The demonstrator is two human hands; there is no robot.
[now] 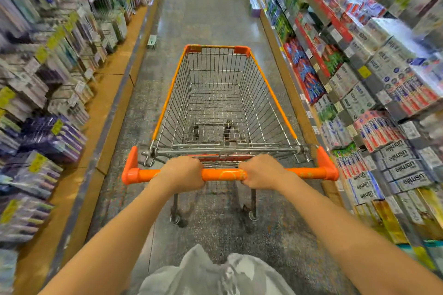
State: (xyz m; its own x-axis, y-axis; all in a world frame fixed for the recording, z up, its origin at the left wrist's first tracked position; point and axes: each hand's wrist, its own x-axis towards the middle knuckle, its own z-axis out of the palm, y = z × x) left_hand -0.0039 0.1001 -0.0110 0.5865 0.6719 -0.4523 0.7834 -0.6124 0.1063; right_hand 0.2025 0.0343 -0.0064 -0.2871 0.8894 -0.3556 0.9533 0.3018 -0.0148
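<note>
Both hands, left [182, 173] and right [263, 171], clenched the smooth orange handle [224, 174] of a wire cart [221, 93] ahead of them on a speckled grey floor [206, 14]. Right of the grip, stacked boxes [399, 167] read "usmile" (printed upside down). Left of it hung blurred packets [55, 132].
</note>
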